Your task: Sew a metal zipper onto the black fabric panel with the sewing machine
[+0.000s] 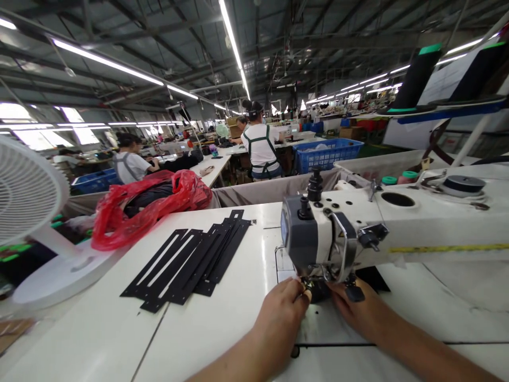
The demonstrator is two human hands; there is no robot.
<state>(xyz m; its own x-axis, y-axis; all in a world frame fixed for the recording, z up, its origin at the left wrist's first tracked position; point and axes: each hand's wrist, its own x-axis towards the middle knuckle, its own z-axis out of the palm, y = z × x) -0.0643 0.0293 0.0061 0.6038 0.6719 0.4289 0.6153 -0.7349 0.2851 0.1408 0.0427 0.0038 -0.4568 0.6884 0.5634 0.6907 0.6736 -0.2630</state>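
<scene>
Two hands, left hand [284, 310] and right hand [353, 310], fingers pinching black cloth [318, 291] under one sewing machine [382, 225]; red bag [151, 209] holds dark fabric.

White sewing table [119, 329] carrying a machine, cut black strips, a fan and a red bag.

The sewing machine [382, 228] stands at the right side, a small black piece [371, 277], probably fabric, lying flat beneath its head. A fanned stack of black slotted strips [191, 260] lies mid-table. At the left edge sits the white fan [35, 212] on its round base; a red plastic bag [147, 207] rests at the far edge.
</scene>
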